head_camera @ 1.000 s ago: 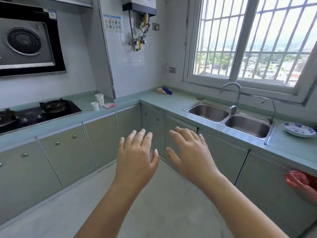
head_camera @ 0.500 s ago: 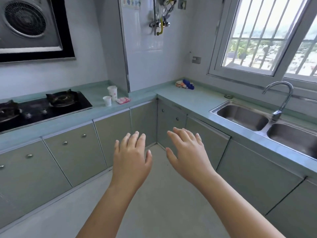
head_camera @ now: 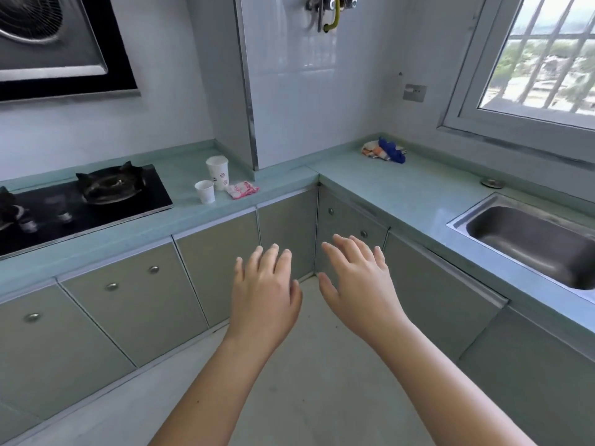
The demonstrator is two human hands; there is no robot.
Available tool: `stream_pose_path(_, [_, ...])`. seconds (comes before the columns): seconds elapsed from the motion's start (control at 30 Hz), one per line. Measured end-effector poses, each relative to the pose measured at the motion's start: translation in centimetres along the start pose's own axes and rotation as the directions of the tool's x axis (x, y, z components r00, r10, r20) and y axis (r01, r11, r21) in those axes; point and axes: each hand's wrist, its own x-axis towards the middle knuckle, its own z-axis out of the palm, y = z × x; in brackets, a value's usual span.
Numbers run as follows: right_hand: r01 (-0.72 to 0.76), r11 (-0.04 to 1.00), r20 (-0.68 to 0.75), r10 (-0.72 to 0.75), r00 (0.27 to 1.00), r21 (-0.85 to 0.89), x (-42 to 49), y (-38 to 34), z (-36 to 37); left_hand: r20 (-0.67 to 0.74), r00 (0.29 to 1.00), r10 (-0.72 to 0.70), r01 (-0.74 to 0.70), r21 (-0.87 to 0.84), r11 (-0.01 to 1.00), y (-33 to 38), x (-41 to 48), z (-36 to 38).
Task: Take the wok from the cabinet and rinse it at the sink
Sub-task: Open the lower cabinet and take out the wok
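Note:
No wok is visible; every grey-green cabinet door point(head_camera: 135, 304) under the counter is closed. My left hand point(head_camera: 265, 296) and my right hand point(head_camera: 359, 284) are stretched out side by side, palms down and fingers spread, holding nothing. They hover in front of the corner cabinets point(head_camera: 347, 226) without touching them. The steel sink point(head_camera: 528, 239) sits in the counter at the right edge, partly cut off by the frame, and its tap is out of view.
A black gas hob point(head_camera: 87, 201) lies on the left counter, with two white paper cups point(head_camera: 216, 175) and a pink packet point(head_camera: 242, 189) beside it. A cloth bundle point(head_camera: 384, 151) sits in the far corner. Pale floor point(head_camera: 289, 397) lies below my arms.
The view has swung left and closer to the corner cabinets, so the sink slid to the right edge and the tap left the frame. Both hands stay open and side by side.

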Motion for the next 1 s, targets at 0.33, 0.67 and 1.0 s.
stream_pose_path(0.33, [0.067,0.997,0.001,-0.067,0.998,0.038,13.5,4.1,8.7,0.054,0.995,-0.088,0.087,0.024,0.996,-1.5,12.4,8.1])
stream_pose_path(0.67, [0.157,0.988,0.003,-0.157,0.988,0.002,25.7,6.0,19.2,0.137,0.978,-0.155,0.157,-0.005,0.988,-7.5,23.0,17.7])
stream_pose_path(1.0, [0.312,0.949,0.082,-0.314,0.946,0.044,41.0,4.6,30.8,0.171,0.950,-0.262,0.275,-0.056,0.960,-16.8,34.2,27.7])
